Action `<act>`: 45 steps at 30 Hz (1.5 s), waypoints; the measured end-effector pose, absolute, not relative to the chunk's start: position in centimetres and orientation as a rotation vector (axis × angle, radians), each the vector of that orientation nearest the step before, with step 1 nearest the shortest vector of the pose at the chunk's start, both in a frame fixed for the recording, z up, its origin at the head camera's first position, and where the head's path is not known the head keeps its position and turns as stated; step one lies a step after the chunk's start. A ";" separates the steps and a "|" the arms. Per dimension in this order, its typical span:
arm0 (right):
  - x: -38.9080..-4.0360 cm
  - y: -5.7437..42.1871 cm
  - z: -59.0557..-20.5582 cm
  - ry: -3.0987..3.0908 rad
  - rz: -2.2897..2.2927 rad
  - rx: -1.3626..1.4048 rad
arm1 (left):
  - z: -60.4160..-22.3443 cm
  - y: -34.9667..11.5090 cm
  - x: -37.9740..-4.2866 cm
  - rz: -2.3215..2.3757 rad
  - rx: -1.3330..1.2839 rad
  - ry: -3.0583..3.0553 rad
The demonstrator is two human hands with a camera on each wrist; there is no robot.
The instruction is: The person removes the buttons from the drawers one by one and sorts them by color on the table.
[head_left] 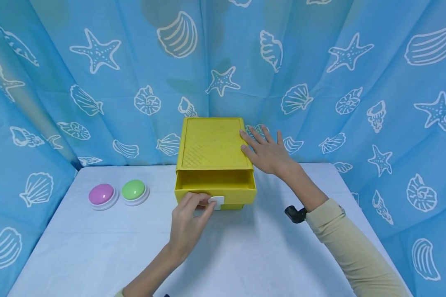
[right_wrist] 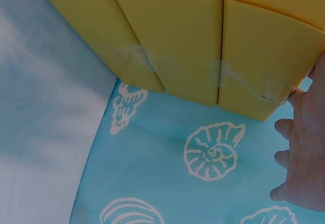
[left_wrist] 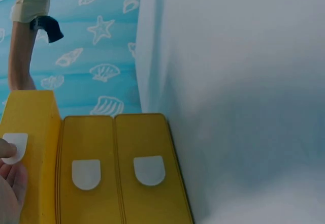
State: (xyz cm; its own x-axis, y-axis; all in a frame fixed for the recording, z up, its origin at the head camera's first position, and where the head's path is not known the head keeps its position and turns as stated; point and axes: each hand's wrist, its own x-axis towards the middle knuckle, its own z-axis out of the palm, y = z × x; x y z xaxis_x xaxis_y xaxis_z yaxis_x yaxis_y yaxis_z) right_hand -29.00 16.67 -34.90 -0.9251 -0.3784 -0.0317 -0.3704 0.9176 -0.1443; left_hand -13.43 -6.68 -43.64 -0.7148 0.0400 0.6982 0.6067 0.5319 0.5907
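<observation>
A yellow drawer cabinet (head_left: 217, 142) stands at the back middle of the table, its top drawer (head_left: 241, 196) pulled partway out. My left hand (head_left: 189, 220) pinches the white handle (head_left: 219, 200) on that drawer between thumb and fingers. In the left wrist view, two lower drawers sit closed, each with a white tab handle (left_wrist: 86, 174). My right hand (head_left: 269, 156) has its fingers spread, with fingertips at the right edge of the cabinet's top. The right wrist view shows the cabinet's side wall (right_wrist: 172, 46) beside the right hand (right_wrist: 311, 148).
Left of the cabinet are a purple push button (head_left: 101, 194) and a green push button (head_left: 133, 189), both on white bases. A white cloth covers the table (head_left: 134, 243). Behind hangs a blue curtain (head_left: 316, 74) with shell prints, close to the cabinet's back.
</observation>
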 end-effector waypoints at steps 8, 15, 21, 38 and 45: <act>-29.0 16.8 -34.9 3.021 -0.190 -0.602 | -43.6 -6.5 -14.8 -1.224 -0.517 -2.107; -29.0 16.7 -34.8 3.021 -0.181 -0.604 | -43.8 -6.5 -16.2 -1.235 -0.503 -2.091; -28.9 16.7 -34.8 3.023 -0.194 -0.611 | -43.9 -6.4 -17.4 -1.250 -0.514 -2.058; -29.0 16.7 -34.7 3.015 -0.179 -0.600 | -43.9 -6.3 -18.7 -1.255 -0.494 -2.070; -29.1 16.8 -34.9 3.024 -0.164 -0.608 | -44.5 -7.0 -17.8 -1.344 -0.486 -2.081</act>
State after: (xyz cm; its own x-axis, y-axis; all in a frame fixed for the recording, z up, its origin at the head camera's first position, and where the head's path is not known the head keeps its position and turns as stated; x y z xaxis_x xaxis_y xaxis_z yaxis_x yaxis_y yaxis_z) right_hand -29.06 16.80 -34.89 -0.9211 -0.3881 -0.0308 -0.3825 0.9169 -0.1142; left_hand -17.80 -6.99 -44.48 -0.7485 -0.0199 0.6629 0.5960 0.4181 0.6856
